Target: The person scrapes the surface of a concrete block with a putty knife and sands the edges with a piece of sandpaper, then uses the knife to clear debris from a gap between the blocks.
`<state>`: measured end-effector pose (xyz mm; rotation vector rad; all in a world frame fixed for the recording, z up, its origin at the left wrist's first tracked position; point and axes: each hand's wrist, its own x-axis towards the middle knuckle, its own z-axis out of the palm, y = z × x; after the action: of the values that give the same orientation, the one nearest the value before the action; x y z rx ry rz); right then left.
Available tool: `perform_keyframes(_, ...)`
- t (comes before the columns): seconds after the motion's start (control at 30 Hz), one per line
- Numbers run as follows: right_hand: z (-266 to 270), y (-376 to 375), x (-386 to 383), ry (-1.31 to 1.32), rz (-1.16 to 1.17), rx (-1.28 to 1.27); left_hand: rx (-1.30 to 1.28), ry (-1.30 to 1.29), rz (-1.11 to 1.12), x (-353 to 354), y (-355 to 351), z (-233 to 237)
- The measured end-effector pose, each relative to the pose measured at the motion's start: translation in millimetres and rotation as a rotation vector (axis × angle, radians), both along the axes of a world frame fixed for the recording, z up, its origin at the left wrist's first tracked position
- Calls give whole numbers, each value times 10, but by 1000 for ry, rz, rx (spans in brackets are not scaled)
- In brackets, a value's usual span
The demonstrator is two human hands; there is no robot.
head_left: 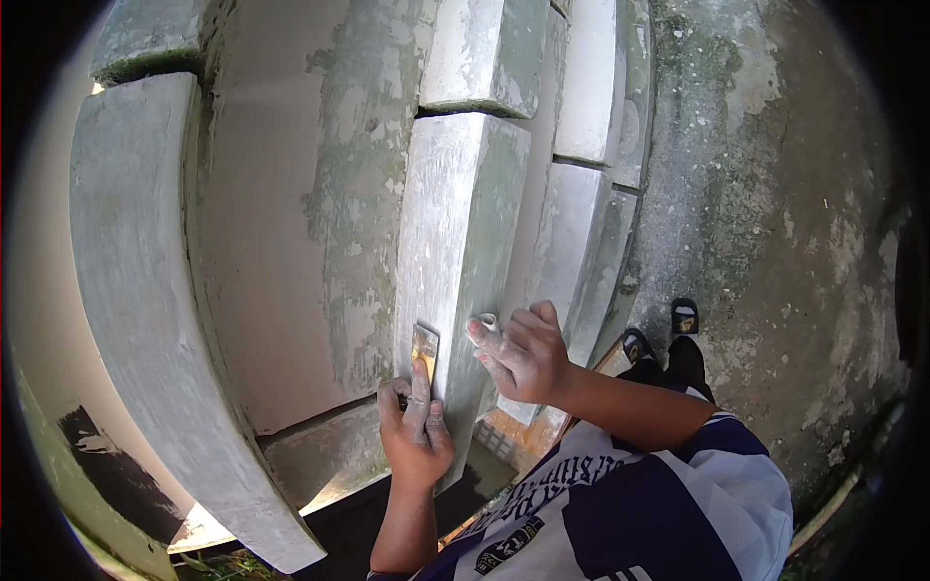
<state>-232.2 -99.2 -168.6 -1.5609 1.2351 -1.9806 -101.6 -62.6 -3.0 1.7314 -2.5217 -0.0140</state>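
Observation:
My left hand (417,432) is closed around a putty knife (424,349), its index finger stretched along the blade. The flat metal blade has an orange-brown stain and rests against the grey-white face of a long concrete block (441,218). My right hand (528,356) is at the block's right edge, thumb and fingers bent together. A small whitish piece (487,321) shows at its fingertips; what it is I cannot make out. Pale dust or paste coats the fingers of both hands.
Another long grey block (136,242) curves down the left side. Between the blocks lies a patchy plastered wall (271,232). Further stepped blocks (572,218) stand to the right, beside a stained concrete floor (775,242). My sandalled foot (685,316) is on that floor.

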Motion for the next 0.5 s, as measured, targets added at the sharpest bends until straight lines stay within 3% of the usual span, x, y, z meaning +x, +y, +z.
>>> perform_keyframes(0.13,33,-433,-233,-7,-217,92,-3,4,13,-14,6,10)
perform_keyframes(0.2,113,-906,-540,-147,-357,188,-8,-13,11,-24,2,17)
perform_keyframes(0.27,171,-1207,-765,-482,-244,321,1,-25,16,-14,6,28)
perform_keyframes(0.37,66,-1140,-527,-341,-398,253,3,-13,15,-55,-10,34)
perform_keyframes(0.43,49,-687,-319,-164,-254,225,0,-10,13,-42,0,40)
perform_keyframes(0.5,49,-286,-41,-182,-144,66,-8,-7,-6,3,-8,12)
